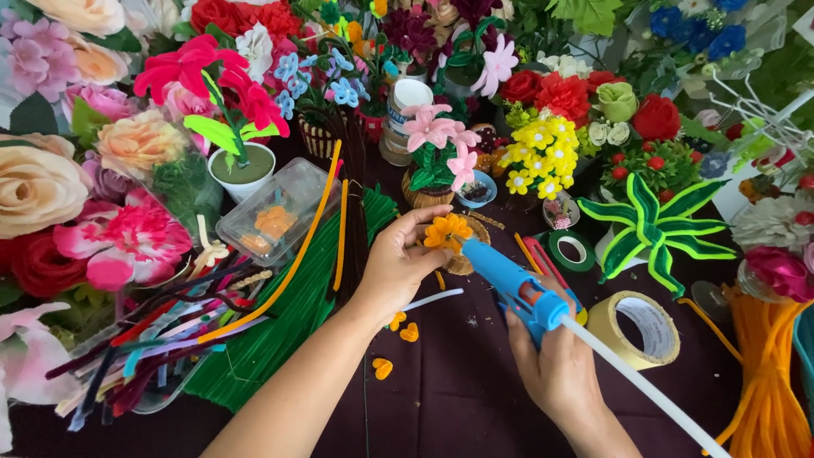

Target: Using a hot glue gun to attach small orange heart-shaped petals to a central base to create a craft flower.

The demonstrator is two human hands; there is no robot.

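Note:
My left hand (397,265) pinches a small orange pipe-cleaner flower (446,230) between thumb and fingers, just above a round woven base (469,253). My right hand (560,360) grips a blue glue gun (513,284) with a white glue stick (644,386) sticking out of its back. The gun's nozzle touches the flower from the right. Small orange petal pieces (404,329) lie on the dark cloth below my left hand.
Green pipe cleaners (280,326) and mixed coloured ones (161,339) lie at left beside a clear plastic box (280,212). A tan tape roll (640,329), green tape (572,250) and a green pipe-cleaner plant (653,225) sit at right. Artificial flowers crowd the back and sides.

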